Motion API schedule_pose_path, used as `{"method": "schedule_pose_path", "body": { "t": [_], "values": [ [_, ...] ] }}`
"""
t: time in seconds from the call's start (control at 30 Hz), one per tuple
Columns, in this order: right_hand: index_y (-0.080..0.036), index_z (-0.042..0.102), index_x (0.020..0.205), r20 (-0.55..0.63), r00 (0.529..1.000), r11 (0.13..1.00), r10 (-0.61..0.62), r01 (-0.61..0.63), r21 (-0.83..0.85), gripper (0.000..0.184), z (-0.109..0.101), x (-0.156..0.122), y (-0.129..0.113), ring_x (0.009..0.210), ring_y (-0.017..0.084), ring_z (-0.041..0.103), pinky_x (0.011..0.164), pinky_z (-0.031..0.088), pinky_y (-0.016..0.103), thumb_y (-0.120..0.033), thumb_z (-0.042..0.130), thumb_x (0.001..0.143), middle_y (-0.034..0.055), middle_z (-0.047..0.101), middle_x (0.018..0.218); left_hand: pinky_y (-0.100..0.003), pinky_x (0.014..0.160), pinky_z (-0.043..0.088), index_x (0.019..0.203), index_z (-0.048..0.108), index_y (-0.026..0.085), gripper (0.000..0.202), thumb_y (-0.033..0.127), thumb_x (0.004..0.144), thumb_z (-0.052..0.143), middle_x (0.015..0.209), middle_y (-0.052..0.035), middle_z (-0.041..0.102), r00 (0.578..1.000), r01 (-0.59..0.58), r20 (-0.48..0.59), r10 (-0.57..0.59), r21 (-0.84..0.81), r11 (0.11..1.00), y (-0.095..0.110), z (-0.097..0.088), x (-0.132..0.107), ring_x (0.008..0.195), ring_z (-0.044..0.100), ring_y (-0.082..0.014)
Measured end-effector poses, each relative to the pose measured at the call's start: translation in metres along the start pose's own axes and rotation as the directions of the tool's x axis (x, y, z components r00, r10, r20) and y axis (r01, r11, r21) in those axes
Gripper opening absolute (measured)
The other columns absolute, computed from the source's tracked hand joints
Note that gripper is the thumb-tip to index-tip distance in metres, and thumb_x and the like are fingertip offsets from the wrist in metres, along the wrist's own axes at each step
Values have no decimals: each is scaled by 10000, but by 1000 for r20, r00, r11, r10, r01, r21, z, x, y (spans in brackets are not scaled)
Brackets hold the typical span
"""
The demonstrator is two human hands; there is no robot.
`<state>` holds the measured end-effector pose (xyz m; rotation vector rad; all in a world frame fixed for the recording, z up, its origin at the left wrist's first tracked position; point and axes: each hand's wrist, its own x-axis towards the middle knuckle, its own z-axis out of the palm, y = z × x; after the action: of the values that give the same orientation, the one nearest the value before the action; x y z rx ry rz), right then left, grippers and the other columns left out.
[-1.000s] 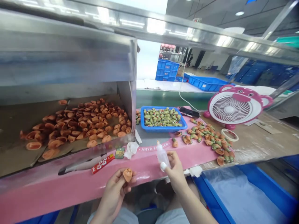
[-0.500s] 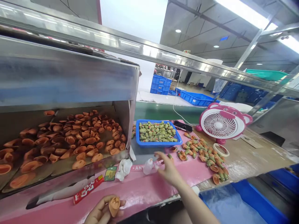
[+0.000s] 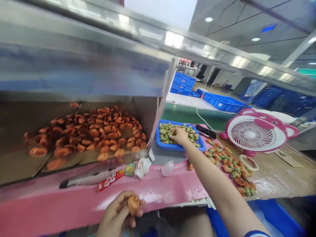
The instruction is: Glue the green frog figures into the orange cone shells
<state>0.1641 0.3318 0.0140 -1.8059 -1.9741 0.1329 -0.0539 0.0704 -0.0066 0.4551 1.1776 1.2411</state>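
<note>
My left hand (image 3: 118, 214) is low in the view, fingers closed round a small orange shell-shaped piece (image 3: 133, 203). My right hand (image 3: 179, 135) reaches forward into a blue tray (image 3: 181, 146) of small green pieces (image 3: 166, 133), fingers curled down among them; whether it grips one is hidden. A small clear squeeze bottle (image 3: 168, 168) lies on the pink board (image 3: 160, 189) between the two hands.
Many orange shells (image 3: 98, 135) lie on cardboard inside a metal box at left. Assembled orange-and-green pieces (image 3: 232, 168) lie in rows at right, by a pink bear-shaped fan (image 3: 256, 133), a tape roll (image 3: 248, 162) and a phone (image 3: 206, 131). Blue crates (image 3: 223, 102) stand behind.
My right hand let go of the squeeze bottle, left it on the pink board and reached forward into the blue tray. My left hand kept the orange shell.
</note>
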Motion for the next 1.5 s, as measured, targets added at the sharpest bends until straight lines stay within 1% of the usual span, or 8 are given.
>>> {"method": "schedule_pose_path", "body": {
  "t": [0.2, 0.33, 0.43, 0.53, 0.6, 0.8, 1.07, 1.5],
  "values": [
    [-143, 435, 1024, -96, 989, 979, -110, 125, 163, 291, -34, -22, 2, 785, 162, 552, 685, 452, 315, -249, 520, 766, 45, 556, 867, -168, 406, 385, 715, 532, 142, 49, 174, 683, 552, 680, -39, 659, 990, -7, 140, 8, -4, 1000, 12, 11, -8, 525, 585, -110],
    [-203, 425, 1079, -122, 968, 940, -220, 244, 240, 262, -71, -85, -22, 744, 153, 547, 624, 446, 289, -277, 395, 829, 41, 553, 886, -172, 419, 399, 743, 533, 143, 34, 147, 712, 517, 694, -32, 650, 979, -43, 200, 45, -11, 999, 10, 15, -12, 538, 588, -107],
    [-207, 496, 1059, -90, 876, 836, -474, 480, 265, 255, -94, -150, -48, 775, 169, 528, 661, 434, 305, -220, 382, 831, 50, 546, 855, -170, 417, 402, 745, 533, 144, 34, 150, 726, 506, 680, -25, 642, 972, -53, 229, 50, 7, 999, 8, 18, -15, 523, 577, -98],
    [-184, 462, 1074, 3, 807, 756, -591, 552, 352, 276, -103, -200, -66, 679, 138, 535, 587, 444, 249, -177, 472, 798, 45, 564, 820, -166, 406, 399, 739, 535, 146, 34, 165, 726, 510, 621, -4, 619, 967, -61, 251, 47, 49, 997, 6, 22, -17, 488, 555, -89],
    [-178, 476, 1034, 15, 767, 713, -642, 590, 378, 276, -104, -218, -71, 651, 126, 537, 565, 445, 225, -157, 542, 767, 35, 574, 789, -166, 405, 401, 740, 533, 148, 37, 166, 725, 505, 610, 4, 614, 962, -77, 269, 53, 77, 994, 5, 26, -19, 475, 543, -83],
    [-152, 498, 1013, 35, 689, 661, -724, 679, 320, 273, -105, -225, -71, 662, 126, 538, 568, 442, 223, -91, 550, 752, 31, 566, 738, -145, 372, 350, 774, 526, 155, 83, 141, 723, 463, 489, 57, 536, 952, -107, 304, 39, 210, 972, 2, 34, -26, 400, 466, -57],
    [-168, 509, 974, 74, 699, 683, -711, 663, 307, 196, -101, -227, -70, 670, 133, 568, 582, 456, 232, -131, 516, 782, 45, 596, 760, -160, 396, 344, 742, 532, 148, 71, 157, 731, 463, 510, 47, 524, 940, -155, 336, 62, 259, 953, 3, 38, -30, 427, 476, -67],
    [-144, 505, 989, 89, 686, 685, -722, 691, 230, 252, -90, -237, -67, 665, 149, 571, 566, 469, 245, -49, 444, 763, 67, 597, 757, -177, 442, 371, 704, 515, 155, 85, 150, 746, 442, 529, 41, 517, 941, -150, 335, 56, 261, 954, 1, 41, -31, 468, 482, -78]
  ]
}}
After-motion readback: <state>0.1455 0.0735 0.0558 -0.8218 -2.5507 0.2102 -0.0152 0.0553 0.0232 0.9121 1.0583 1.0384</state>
